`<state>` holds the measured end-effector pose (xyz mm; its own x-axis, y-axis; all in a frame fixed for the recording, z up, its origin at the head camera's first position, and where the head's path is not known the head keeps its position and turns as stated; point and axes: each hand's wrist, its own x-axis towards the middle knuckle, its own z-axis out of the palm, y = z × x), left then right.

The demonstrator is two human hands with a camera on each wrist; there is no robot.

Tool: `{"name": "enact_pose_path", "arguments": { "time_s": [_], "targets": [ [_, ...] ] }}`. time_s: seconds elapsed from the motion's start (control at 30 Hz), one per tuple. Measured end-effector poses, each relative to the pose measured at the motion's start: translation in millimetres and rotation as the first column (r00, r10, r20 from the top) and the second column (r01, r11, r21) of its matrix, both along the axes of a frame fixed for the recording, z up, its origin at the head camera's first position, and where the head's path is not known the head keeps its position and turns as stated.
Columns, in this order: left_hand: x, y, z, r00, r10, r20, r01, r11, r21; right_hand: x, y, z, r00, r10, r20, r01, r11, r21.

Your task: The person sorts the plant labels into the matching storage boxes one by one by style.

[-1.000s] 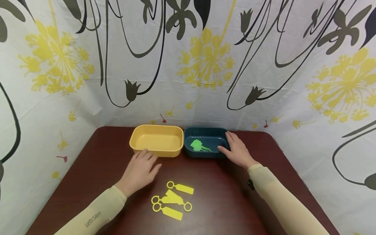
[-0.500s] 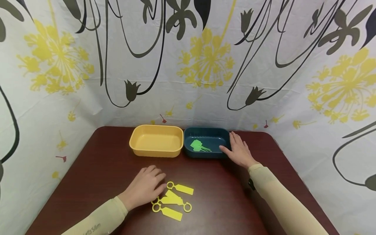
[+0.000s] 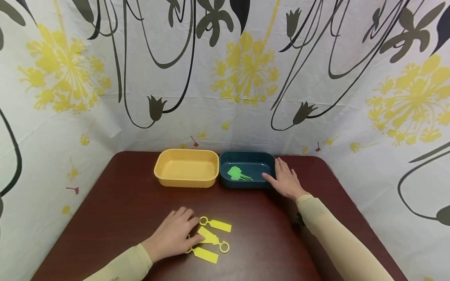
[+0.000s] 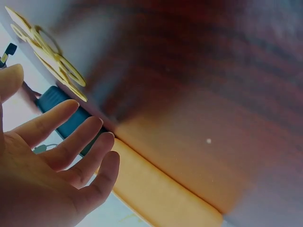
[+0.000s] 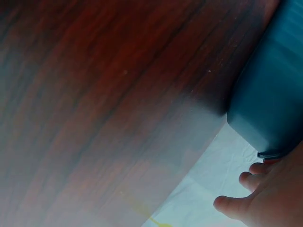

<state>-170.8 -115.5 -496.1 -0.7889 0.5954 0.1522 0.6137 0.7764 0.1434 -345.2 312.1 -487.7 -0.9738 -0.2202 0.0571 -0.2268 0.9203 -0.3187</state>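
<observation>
Yellow tags [image 3: 209, 236], flat, bright, with a round ring at 1 end, at least 3 visible, some overlapping, lie left of the blue bin [image 3: 247, 184] and nearer the person; left hand [image 3: 174, 236] is over them, fingers loosely spread, contact unclear, and right hand [image 3: 286, 181] is at the bin's right end, fingers straight. Head view shows green pieces [image 3: 236, 173] inside the bin; left wrist view shows the left palm, right wrist view the bin's outer wall.

My head camera looks forward-down on the rectangular teal tub [image 3: 246, 184]; both tilted wrist cameras share it, the right closest.
</observation>
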Motion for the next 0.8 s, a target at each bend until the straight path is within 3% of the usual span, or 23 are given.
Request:
{"name": "enact_pose_path", "arguments": {
  "time_s": [0.47,0.8],
  "targets": [
    [7.8,0.8,-3.2,1.000,-0.005,0.017,0.005,1.000,0.005,3.3,-5,10.8,0.998,-0.019,0.058,0.018,1.000,0.025],
    [8.9,0.8,-5.6,0.998,-0.051,-0.043,0.051,0.999,0.014,0.6,-5,9.2,0.998,-0.016,0.054,0.014,0.999,0.043]
  ]
}}
